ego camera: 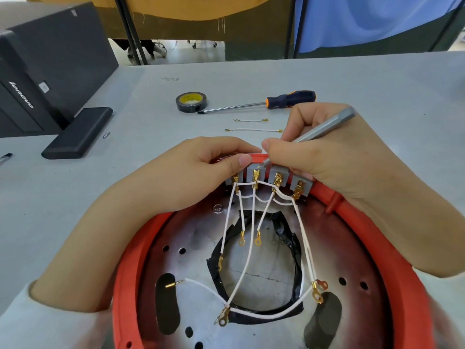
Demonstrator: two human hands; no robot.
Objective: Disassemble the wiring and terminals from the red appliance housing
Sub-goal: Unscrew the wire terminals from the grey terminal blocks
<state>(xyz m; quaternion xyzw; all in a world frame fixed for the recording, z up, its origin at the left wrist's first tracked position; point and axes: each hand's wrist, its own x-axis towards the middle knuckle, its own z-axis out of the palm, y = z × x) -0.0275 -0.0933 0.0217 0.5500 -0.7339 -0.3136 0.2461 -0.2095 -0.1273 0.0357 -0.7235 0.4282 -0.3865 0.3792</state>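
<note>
Grey worktop [352, 79] carries everything; behind it hang a mustard cloth and a blue cloth on dark poles. At left sits a black Lenovo computer case [37, 79] with a flat black block [78, 133] in front of it.

Red appliance housing [392, 248] lies nearest the camera, open side up, its red rim encircling a silvery perforated plate [191, 235] with a central hole edged in black tape. On the far rim sits a row of four grey terminal blocks [276, 178] with brass connectors. White wires [251, 250] run from the blocks down over the plate, ending in brass ring terminals; most ring ends lie loose.

Left hand [201, 170]: fingers curled over the far rim, thumb pressing by the leftmost block, holding the housing. Right hand [327, 152]: grip closed on a grey metal tool [324, 128], held like a pen, tip touching the top of the second block from the left.

Farther back on the worktop: a roll of black tape [191, 102], a screwdriver [256, 104] with a black-and-orange handle, its tip just beside the roll, and two detached white wires [254, 129] with brass ends, lying apart from the housing.
</note>
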